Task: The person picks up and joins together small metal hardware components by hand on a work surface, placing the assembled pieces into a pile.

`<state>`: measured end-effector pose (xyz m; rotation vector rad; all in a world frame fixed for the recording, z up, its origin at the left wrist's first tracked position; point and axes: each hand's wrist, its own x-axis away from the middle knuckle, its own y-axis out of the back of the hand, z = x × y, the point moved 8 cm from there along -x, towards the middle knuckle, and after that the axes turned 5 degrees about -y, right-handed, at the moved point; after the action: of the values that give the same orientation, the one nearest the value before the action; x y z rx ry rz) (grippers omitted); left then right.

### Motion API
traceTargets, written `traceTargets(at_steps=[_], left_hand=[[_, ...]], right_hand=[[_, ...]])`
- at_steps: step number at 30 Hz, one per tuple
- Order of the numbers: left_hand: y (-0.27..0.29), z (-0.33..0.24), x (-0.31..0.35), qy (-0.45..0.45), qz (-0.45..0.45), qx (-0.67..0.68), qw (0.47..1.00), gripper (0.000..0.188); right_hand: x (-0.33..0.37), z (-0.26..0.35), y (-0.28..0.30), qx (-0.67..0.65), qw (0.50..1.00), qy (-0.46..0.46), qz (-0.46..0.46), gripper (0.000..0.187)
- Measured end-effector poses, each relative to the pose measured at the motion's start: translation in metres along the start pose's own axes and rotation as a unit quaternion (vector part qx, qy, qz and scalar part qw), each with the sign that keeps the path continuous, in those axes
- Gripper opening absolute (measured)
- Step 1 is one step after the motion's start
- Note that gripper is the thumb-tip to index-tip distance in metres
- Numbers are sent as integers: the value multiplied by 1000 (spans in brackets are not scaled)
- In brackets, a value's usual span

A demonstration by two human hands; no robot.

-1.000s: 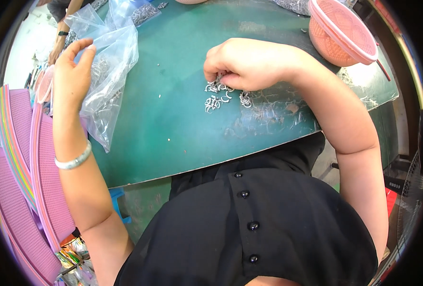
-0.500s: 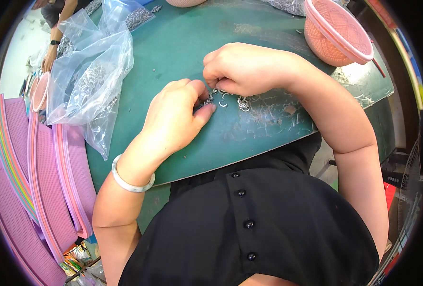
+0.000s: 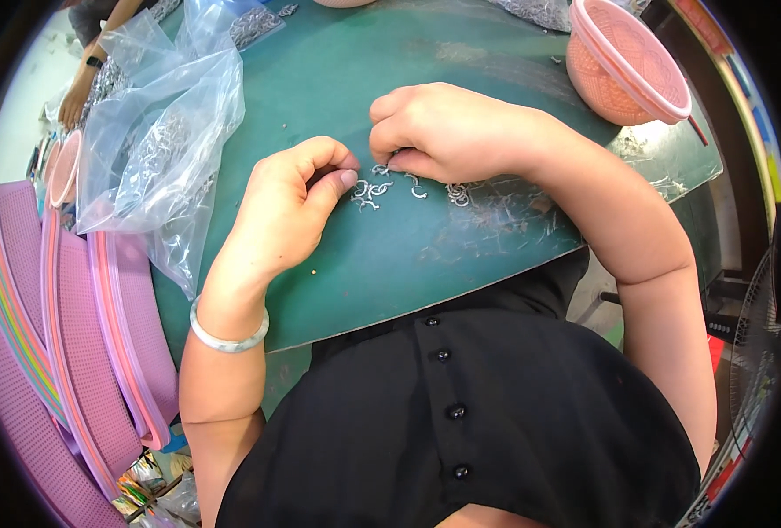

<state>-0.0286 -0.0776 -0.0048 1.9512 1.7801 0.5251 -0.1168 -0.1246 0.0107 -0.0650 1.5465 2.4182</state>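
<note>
Small curved silver metal pieces (image 3: 372, 191) lie loose on the green tabletop (image 3: 337, 295) between my hands. My left hand (image 3: 285, 198), with a pale bangle (image 3: 229, 341) on its wrist, is closed in a pinch just left of them. Whatever its thumb and forefinger hold is too small to make out. My right hand (image 3: 439, 132) is also pinched, its fingertips down beside one metal piece (image 3: 380, 170); whether they grip it is hidden. A single curved piece (image 3: 418, 187) and a little heap of rings (image 3: 458, 194) lie below the right hand.
A clear plastic bag (image 3: 161, 167) of silver pieces lies at the left. Purple woven baskets (image 3: 131, 326) stand by the table's left edge. A pink basket (image 3: 615, 75) tilts at the far right. Another person's arm (image 3: 82, 84) shows at the upper left.
My left hand has drawn back to the left, its thumb and forefinger coming together, and more of the metal pieces show. My right hand has shifted only slightly.
</note>
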Motion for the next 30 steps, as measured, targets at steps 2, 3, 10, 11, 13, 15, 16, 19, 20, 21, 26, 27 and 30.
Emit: traceTargets(at_steps=[2,3,10,11,13,15,16,19,20,21,26,27,30], left_hand=[[1,4,1,9,-2,6,1000,3],[2,4,1,0,-5,11,1000,4],[3,15,-1,64,7,232,971,11],[3,15,-2,63,7,232,971,11],[1,19,-1,88,1,334,938,12],[4,22,-2,87,-7,353,932,12],[5,22,-2,86,-15,371,924,12],[5,24,-2,87,-13,386,918,14],[5,24,-2,86,-11,400,912,15],[5,25,-2,87,-12,400,912,15],[5,25,-1,68,7,453,889,21],[5,25,-1,69,6,452,889,21],[4,23,-2,68,4,458,886,23]], right_hand=[[0,0,0,-2,1000,3,-6,9],[0,0,1,-2,1000,6,-14,7],[-1,-3,3,-19,999,9,-31,4],[-1,-4,4,-25,999,1,-28,4],[-2,-4,3,-33,999,-4,-23,4],[-2,-5,4,-23,999,-3,-25,5],[-1,-5,4,-23,999,-3,-25,5],[-1,-3,4,-11,1000,1,-18,6],[-2,0,7,-18,1000,0,-24,6],[-3,3,8,-26,999,-1,-31,8],[-4,17,-1,-53,996,44,-52,9],[-5,18,-3,-43,997,47,-48,10],[-6,17,-6,-24,997,53,-48,7]])
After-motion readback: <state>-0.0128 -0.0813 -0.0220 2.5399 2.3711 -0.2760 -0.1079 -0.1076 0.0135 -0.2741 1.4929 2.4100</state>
